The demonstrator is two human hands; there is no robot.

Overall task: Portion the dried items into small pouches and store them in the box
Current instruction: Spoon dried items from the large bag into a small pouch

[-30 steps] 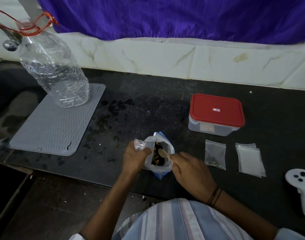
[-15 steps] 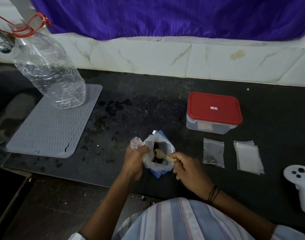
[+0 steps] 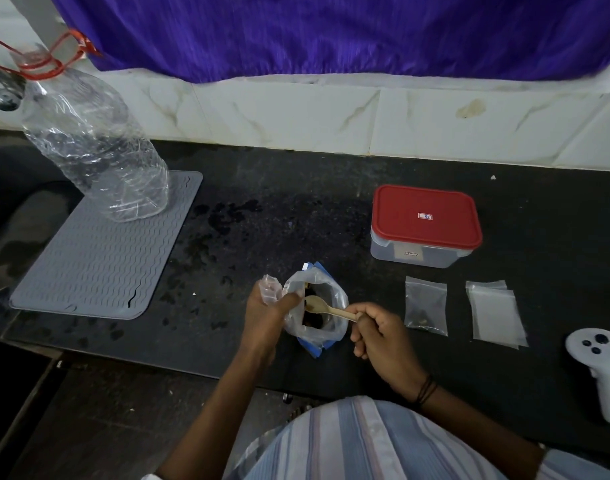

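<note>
An open plastic bag (image 3: 326, 327) of dark dried items stands near the counter's front edge, with blue packaging under it. My left hand (image 3: 267, 317) grips the bag's left rim and also holds a small clear pouch (image 3: 270, 289). My right hand (image 3: 378, 336) pinches the handle of a wooden spoon (image 3: 326, 306), whose bowl sits over the bag's mouth. A filled pouch (image 3: 425, 306) lies flat to the right, beside a stack of empty pouches (image 3: 495, 313). The box (image 3: 425, 226) with its red lid on stands behind them.
A grey ribbed mat (image 3: 99, 254) lies at the left with a crumpled clear bottle (image 3: 92, 143) leaning on it. A white controller (image 3: 605, 368) rests at the right front edge. The black counter (image 3: 279, 202) ends at a tiled wall.
The spoon's bowl has risen from deep inside the bag to its mouth, and my right hand has drawn back to the right. My left hand keeps its grip.
</note>
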